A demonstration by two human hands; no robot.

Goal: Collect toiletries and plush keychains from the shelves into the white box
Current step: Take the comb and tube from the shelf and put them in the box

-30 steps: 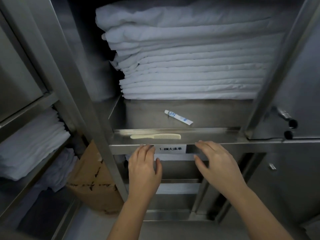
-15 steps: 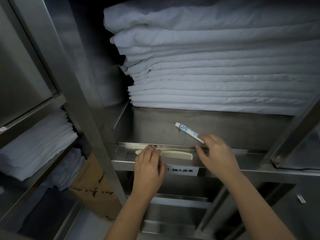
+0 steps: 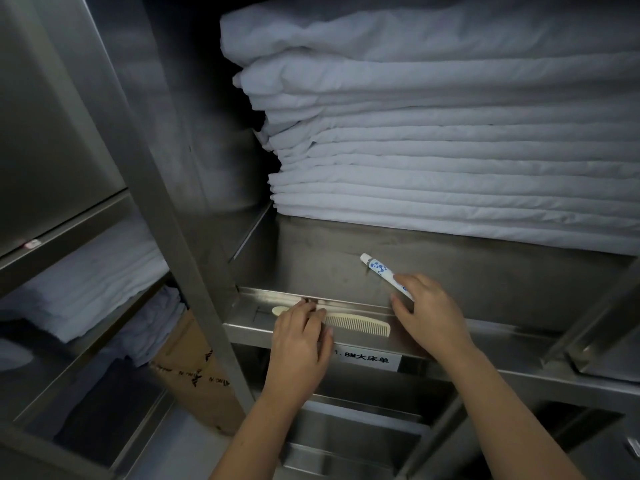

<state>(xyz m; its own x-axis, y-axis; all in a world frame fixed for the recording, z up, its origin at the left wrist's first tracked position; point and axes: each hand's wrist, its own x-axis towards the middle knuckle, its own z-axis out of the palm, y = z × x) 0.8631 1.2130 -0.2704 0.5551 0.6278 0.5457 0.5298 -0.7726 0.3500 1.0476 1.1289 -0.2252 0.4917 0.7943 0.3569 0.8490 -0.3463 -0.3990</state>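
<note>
At the bottom of the frame two bare forearms rise to the steel shelf [image 3: 263,327], and both hands have moved forward since a second ago, when they hovered below the shelf lip. The left hand [image 3: 299,344] now lies over the handle end of the cream comb [image 3: 353,326], its fingers [image 3: 313,311] pressed together on it, not yet curled under. Right of centre, the right hand [image 3: 427,313] has reached the small white tube [image 3: 381,270], fingers loosely spread, index and thumb closing on its lower end. In my judgement both toiletries are about to be lifted; the white box is out of view. The comb is thin, rigid plastic with fine teeth; the tube is slim, blue-printed and capped. The shelf is brushed metal. Farther back, in the upper right, folded white sheets [image 3: 450,150] are stacked soft and thick
</note>
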